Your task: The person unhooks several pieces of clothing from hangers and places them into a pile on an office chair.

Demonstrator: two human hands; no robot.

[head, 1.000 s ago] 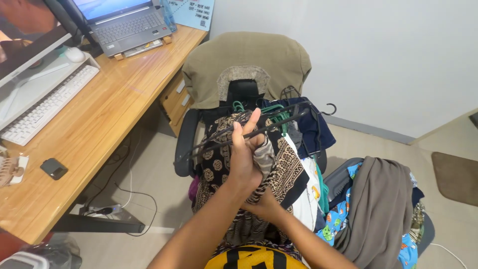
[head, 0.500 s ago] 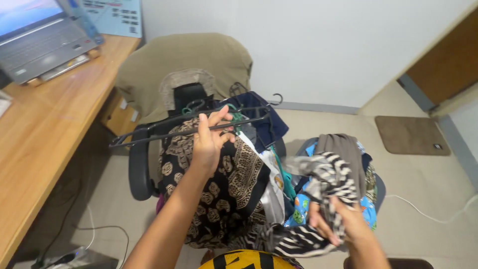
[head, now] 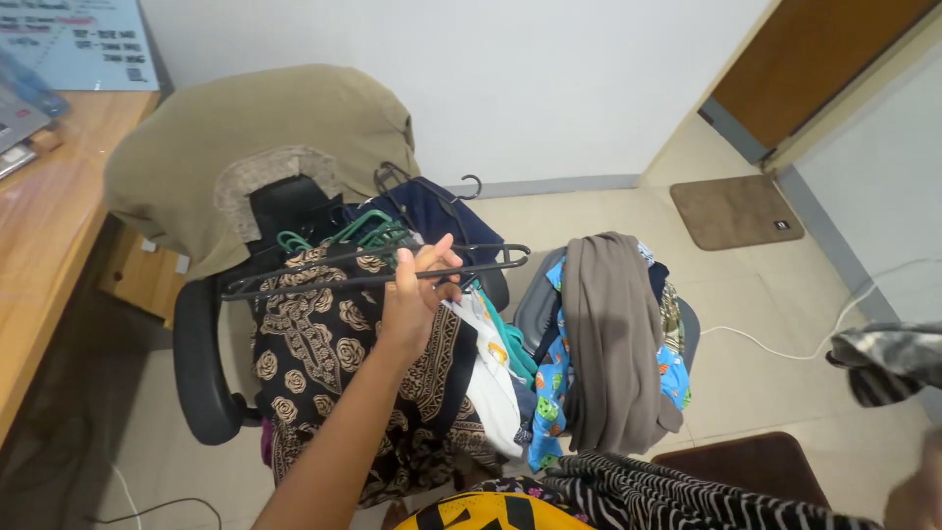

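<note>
**Keep the hanger level while the garment goes aside**

At 10 o'clock the office chair (head: 196,177) carries clothes. My left hand (head: 412,294) pinches the black hanger (head: 373,267); I would keep it level. The striped garment (head: 888,361) flies at 3 o'clock; right fingers I cannot tell.

Your left hand (head: 417,294) grips a black hanger (head: 373,267). Beneath it lies a black cloth with tan rosettes (head: 324,363); at two o'clock from it, green hangers (head: 368,234) and navy fabric (head: 427,211). A grey-brown garment (head: 608,334) covers bright blue cartoon print (head: 549,412). At four o'clock, black-and-white striped cloth (head: 667,496).
</note>
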